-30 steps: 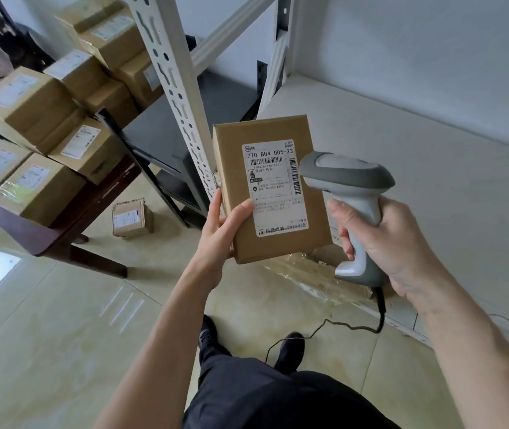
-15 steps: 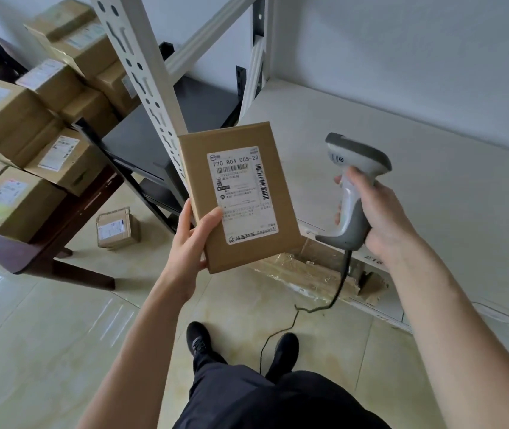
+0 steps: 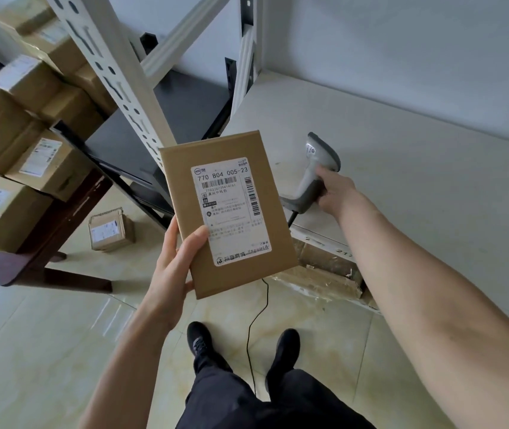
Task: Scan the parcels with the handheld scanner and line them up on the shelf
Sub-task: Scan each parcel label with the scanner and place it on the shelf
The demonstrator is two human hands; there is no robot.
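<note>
A flat brown parcel (image 3: 182,184) with a white barcode label faces me in the middle of the view. My left hand (image 3: 175,261) grips its lower left corner, thumb on the front. Over to the right, my right hand (image 3: 335,193) holds the grey handheld scanner (image 3: 315,168) by its handle, out over the white shelf board (image 3: 417,168) near its front edge. The scanner's head points away from the parcel. Its black cable (image 3: 257,317) hangs down to the floor.
A white perforated shelf post (image 3: 117,75) rises left of the parcel. Several labelled cardboard boxes (image 3: 39,162) are stacked on a dark wooden table (image 3: 45,239) at the left. One small box (image 3: 110,229) lies on the tiled floor. Flattened cardboard (image 3: 324,274) sits under the shelf.
My right hand has carried the scanner away from the parcel's label, out over the shelf board. The parcel has stayed in my left hand, label toward me.
</note>
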